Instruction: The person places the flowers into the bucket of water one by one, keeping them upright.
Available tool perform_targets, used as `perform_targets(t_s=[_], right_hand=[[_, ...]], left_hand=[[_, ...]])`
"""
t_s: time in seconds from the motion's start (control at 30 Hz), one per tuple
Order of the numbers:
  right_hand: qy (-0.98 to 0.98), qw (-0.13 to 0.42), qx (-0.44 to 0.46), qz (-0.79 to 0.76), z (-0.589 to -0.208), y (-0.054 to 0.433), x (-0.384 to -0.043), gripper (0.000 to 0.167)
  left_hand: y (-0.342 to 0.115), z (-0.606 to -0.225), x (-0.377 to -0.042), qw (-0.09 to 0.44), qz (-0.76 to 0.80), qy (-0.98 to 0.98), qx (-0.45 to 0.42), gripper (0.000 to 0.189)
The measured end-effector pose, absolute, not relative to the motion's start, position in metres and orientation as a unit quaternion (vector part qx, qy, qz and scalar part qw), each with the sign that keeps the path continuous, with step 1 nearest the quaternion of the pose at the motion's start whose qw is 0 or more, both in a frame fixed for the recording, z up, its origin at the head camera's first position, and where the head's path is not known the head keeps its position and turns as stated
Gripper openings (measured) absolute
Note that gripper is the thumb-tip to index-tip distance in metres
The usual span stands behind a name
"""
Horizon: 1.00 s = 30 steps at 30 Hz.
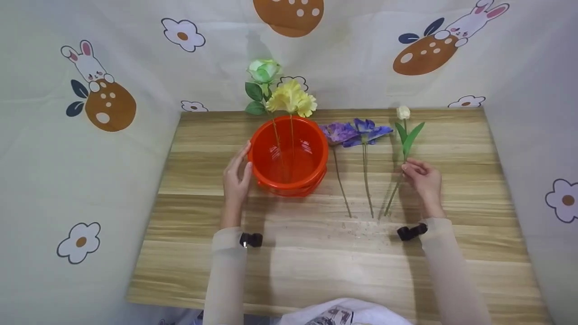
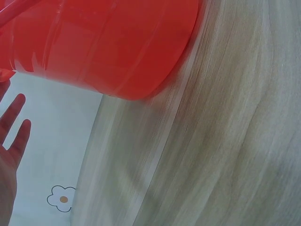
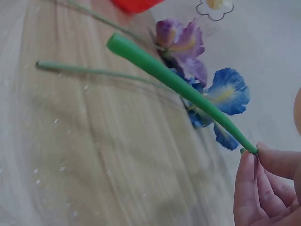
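Observation:
My left hand [image 1: 235, 183] rests against the left side of a red bucket [image 1: 289, 186], its fingers extended along the rim. In the left wrist view those fingers [image 2: 19, 141] are straight and spread beside the bucket's wall. Inside the bucket stand a pale green rose [image 1: 264, 71] and a yellow flower [image 1: 289, 100], both leaning toward the back. With thumb and fingertips, my right hand [image 1: 425, 181] pinches the green stem of a white tulip [image 1: 403, 112]. The right wrist view shows the stem's lower end [image 3: 141, 59] pointing away from the hand, over the table.
Between bucket and tulip, a purple flower [image 1: 336, 133] and a blue flower [image 1: 368, 132] lie on the wooden table [image 1: 334, 266], stems toward me. Small clear droplets dot the wood near the stem ends. A patterned cloth [image 1: 361, 54] hangs behind and at both sides.

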State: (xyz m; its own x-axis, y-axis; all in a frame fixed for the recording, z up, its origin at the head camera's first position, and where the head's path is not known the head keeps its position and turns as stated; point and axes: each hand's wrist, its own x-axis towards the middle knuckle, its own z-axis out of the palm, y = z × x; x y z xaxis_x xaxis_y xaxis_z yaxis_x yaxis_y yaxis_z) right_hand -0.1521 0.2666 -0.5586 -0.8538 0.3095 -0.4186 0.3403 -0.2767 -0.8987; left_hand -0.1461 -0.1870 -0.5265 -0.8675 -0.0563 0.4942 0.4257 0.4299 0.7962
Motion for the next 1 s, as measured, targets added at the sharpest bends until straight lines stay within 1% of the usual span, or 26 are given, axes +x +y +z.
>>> perform_targets(t_s=[0.1, 0.23, 0.33, 0.57, 1.0], right_hand=[[0.578, -0.004, 0.274, -0.769, -0.545, 0.261, -0.15, 0.018], [0.577, -0.022, 0.257, -0.775, -0.533, 0.256, -0.149, 0.018], [0.573, -0.028, 0.246, -0.781, -0.53, 0.256, -0.15, 0.017], [0.554, -0.064, 0.208, -0.804, -0.525, 0.251, -0.152, 0.018], [0.557, -0.073, 0.167, -0.811, -0.506, 0.233, -0.152, 0.02]], left_hand=[[-0.187, -0.526, -0.146, 0.232, -0.52, -0.814, -0.115, 0.041], [-0.186, -0.524, -0.146, 0.233, -0.517, -0.816, -0.114, 0.041], [-0.186, -0.523, -0.146, 0.234, -0.516, -0.817, -0.111, 0.041], [-0.185, -0.523, -0.145, 0.23, -0.513, -0.821, -0.102, 0.041], [-0.187, -0.524, -0.146, 0.232, -0.514, -0.819, -0.108, 0.04]])
